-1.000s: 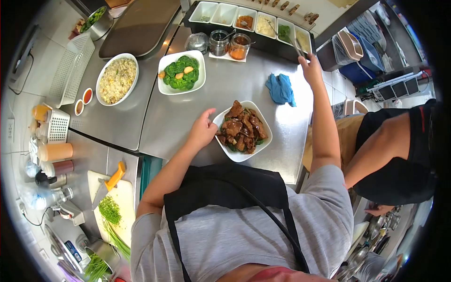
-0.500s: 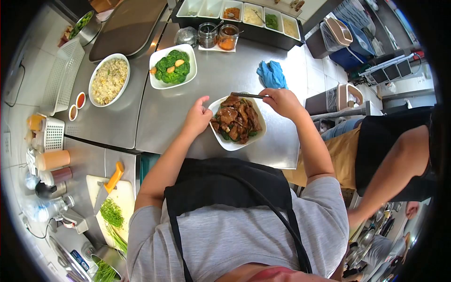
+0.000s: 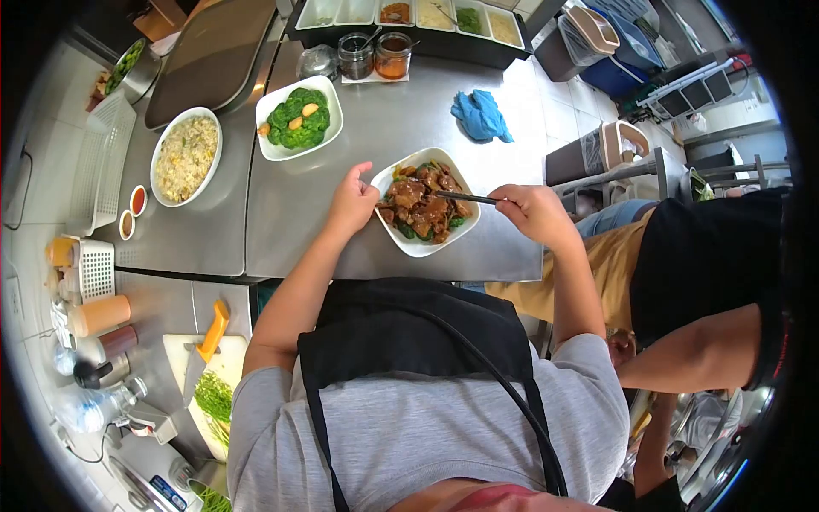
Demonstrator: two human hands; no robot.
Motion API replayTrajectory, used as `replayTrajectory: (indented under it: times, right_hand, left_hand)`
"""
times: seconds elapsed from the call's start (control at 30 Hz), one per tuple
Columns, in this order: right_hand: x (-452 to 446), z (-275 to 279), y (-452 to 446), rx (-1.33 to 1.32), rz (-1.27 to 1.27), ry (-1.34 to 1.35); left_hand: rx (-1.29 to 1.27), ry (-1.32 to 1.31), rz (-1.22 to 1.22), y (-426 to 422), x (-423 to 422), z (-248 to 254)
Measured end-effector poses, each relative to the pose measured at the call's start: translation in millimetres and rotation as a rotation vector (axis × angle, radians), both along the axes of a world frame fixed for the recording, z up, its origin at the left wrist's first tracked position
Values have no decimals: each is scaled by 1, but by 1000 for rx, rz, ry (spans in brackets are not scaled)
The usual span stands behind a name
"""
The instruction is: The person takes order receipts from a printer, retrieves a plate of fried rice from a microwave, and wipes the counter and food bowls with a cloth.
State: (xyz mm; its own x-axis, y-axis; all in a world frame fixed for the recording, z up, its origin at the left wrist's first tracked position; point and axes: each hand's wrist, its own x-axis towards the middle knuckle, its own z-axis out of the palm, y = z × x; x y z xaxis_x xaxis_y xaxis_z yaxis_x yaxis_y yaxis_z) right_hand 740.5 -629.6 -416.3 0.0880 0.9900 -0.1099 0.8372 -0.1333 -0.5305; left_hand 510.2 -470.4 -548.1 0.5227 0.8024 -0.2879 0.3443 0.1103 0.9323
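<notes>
A white square bowl (image 3: pixel 417 249) holds browned, glossy meat (image 3: pixel 418 200) over green leaves near the front of the steel counter. My left hand (image 3: pixel 354 203) is at the bowl's left rim, thumb and forefinger apart, with nothing in it. In my right hand (image 3: pixel 533 213), right of the bowl, is a pair of dark, thin tongs (image 3: pixel 473 198), whose tips reach the meat. Behind and to the left stands a dish of broccoli (image 3: pixel 296 119) with garlic cloves. A blue cloth (image 3: pixel 481 116) lies crumpled beyond the bowl.
Fried rice (image 3: pixel 185 160), two sauce cups (image 3: pixel 138 200) and a brown tray (image 3: pixel 209 60) are at the left. Jars (image 3: pixel 393 56) stand before the topping trays (image 3: pixel 439 12). A knife (image 3: pixel 207 341) rests on the cutting board at lower left. A co-worker (image 3: pixel 699 264) stands at the right.
My right hand has come from the topping trays to the bowl, and the tongs now reach the middle of the meat. Some meat has shifted, showing more greens. My left hand stays beside the bowl.
</notes>
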Motion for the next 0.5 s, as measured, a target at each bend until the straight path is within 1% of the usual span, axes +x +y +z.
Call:
replayTrajectory:
  times: [0.07,0.17,0.27,0.4,0.5]
  right_hand:
    - [1,-6,-2,-53,-45,-32]
    - [1,1,-1,-18,-153,-10]
    - [18,4,12,89,-322,104]
    - [70,-9,67,363,-521,-111]
    - [105,-20,130,361,-593,-395]
  left_hand:
    - [27,22,-16,1,0,1]
    - [92,70,-47,7,0,3]
    - [176,139,-66,16,1,8]
    - [246,235,-79,29,4,21]
    - [289,267,-37,33,2,25]
